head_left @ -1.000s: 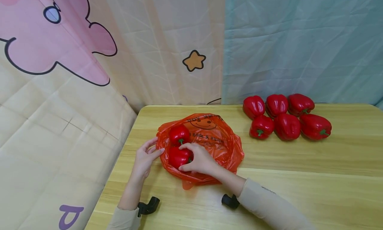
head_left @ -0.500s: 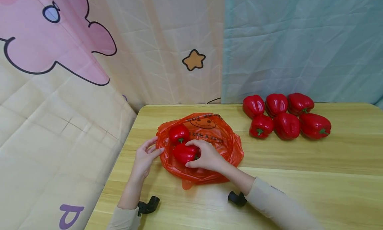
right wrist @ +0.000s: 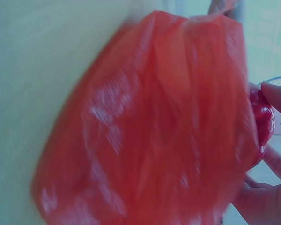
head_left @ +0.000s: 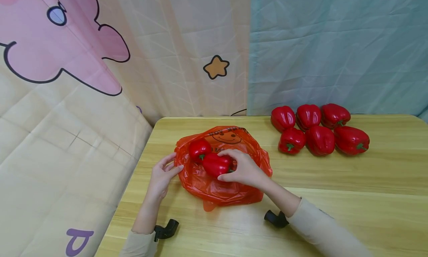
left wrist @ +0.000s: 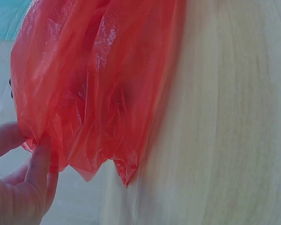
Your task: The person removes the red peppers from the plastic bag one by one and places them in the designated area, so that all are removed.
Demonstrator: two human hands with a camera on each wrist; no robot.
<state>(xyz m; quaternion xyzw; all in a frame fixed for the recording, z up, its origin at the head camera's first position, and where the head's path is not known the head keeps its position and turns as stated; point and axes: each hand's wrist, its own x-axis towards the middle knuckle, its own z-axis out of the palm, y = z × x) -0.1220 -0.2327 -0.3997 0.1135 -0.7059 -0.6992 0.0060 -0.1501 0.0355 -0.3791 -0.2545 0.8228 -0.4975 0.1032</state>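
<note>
An orange-red plastic bag (head_left: 247, 194) with a printed smiley lies mouth up on the table. My left hand (head_left: 162, 175) pinches its left rim between thumb and fingers; the left wrist view shows the gathered film (left wrist: 93, 103) at the fingertips. My right hand (head_left: 242, 168) grips a red bell pepper (head_left: 215, 165) by its stem end, over the bag's opening. Another red bell pepper (head_left: 199, 148) sits at the left inside the bag, close against the held one. From the right wrist, the held pepper (right wrist: 263, 119) shows just above the bag's edge.
Several red bell peppers (head_left: 320, 140) stand in two rows at the back right of the wooden table (head_left: 334, 190). A printed curtain (head_left: 214, 34) hangs behind the table's far edge. Black wrist devices (head_left: 167, 229) are worn on both forearms.
The right hand has moved to the right and slightly away with the bell pepper, drawing it from the bag's left side toward its middle. The left hand has stayed at the rim.
</note>
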